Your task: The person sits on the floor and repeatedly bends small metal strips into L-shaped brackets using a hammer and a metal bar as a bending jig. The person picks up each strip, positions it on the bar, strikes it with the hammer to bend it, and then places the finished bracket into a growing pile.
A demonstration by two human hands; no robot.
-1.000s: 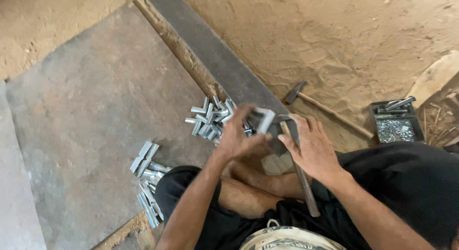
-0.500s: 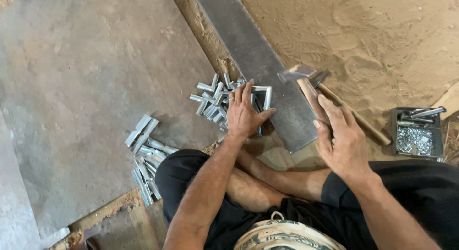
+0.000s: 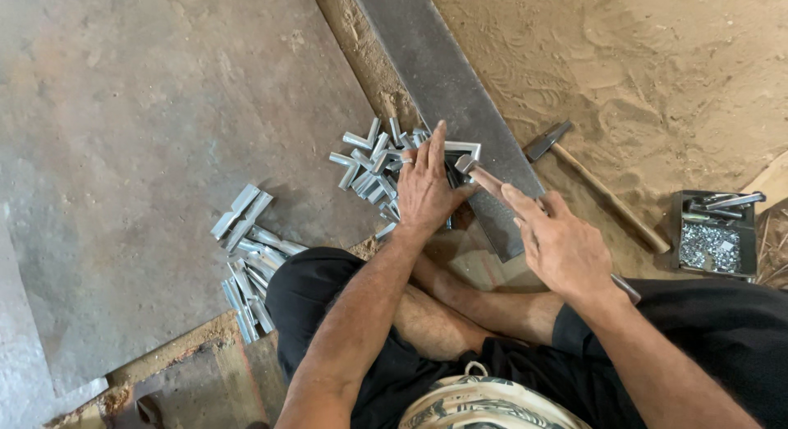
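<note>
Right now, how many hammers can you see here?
2: one hammer lies on the sand beside the dark steel bar; another is in the right hand, its handle mostly hidden.
</note>
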